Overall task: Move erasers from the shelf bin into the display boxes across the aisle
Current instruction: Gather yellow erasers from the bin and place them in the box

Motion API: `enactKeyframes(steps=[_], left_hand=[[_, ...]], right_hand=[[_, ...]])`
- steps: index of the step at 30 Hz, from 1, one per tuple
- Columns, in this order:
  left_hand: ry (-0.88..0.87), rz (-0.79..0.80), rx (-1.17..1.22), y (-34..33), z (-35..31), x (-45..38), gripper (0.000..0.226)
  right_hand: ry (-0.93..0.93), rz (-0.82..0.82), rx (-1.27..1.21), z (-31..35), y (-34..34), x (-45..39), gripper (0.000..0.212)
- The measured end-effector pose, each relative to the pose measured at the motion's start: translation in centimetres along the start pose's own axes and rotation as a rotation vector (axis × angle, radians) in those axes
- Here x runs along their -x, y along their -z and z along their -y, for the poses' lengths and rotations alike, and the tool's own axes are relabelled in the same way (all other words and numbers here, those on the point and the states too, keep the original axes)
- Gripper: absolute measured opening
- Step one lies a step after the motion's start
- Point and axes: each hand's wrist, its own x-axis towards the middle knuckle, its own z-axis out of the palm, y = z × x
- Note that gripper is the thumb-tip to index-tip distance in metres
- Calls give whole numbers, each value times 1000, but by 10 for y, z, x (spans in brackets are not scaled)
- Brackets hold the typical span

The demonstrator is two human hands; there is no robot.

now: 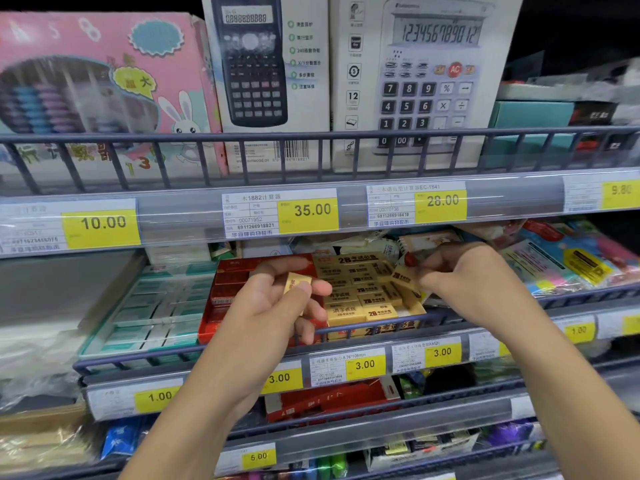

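Head view: left hand (277, 299) curls its fingers round one yellow eraser (297, 283), held in front of the red box (225, 292). Right hand (464, 282) pinches a second eraser (403, 277) at its fingertips, above the yellow eraser box (367, 296). Both sit between the upper price rail (346, 206) and the wire shelf rail (433, 320); little headroom.
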Motion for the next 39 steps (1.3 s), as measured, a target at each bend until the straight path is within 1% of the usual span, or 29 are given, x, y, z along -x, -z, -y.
enactKeyframes(steps=[5, 10, 13, 16, 18, 22, 25, 27, 28, 30, 32, 39], left_hand=[[-24, 3, -1, 3, 3, -1, 16], [-41, 29, -22, 6, 5, -1, 13], [-48, 53, -63, 7, 5, 0, 11], [-49, 64, -84, 6, 4, 1, 21], [-49, 63, -78, 7, 4, 1, 16], [-46, 67, -86, 7, 4, 0, 14], [-57, 76, -128, 6, 2, 1, 30], [-56, 81, -136, 5, 0, 3, 37], [-49, 80, -132, 4, -1, 3, 37], [-30, 78, -119, 3, -1, 4, 27], [-16, 82, -107, 4, -2, 4, 13], [-18, 74, -105, 5, -3, 6, 10]], right_hand=[[29, -10, 170, 5, -17, 0, 17], [91, -11, 269, 4, -29, -4, 17], [145, 65, 227, 1, -25, -5, 11], [171, 188, 343, 0, -19, -7, 26], [171, 240, 413, 1, -16, -8, 35], [183, 196, 468, 2, -17, -12, 28], [161, 188, 458, 1, -18, -11, 28], [167, 193, 461, 1, -18, -10, 23], [174, 201, 473, 1, -18, -9, 19], [181, 224, 504, 3, -16, -8, 15], [177, 245, 540, 7, -15, -8, 20], [161, 267, 610, 15, -16, -7, 26]])
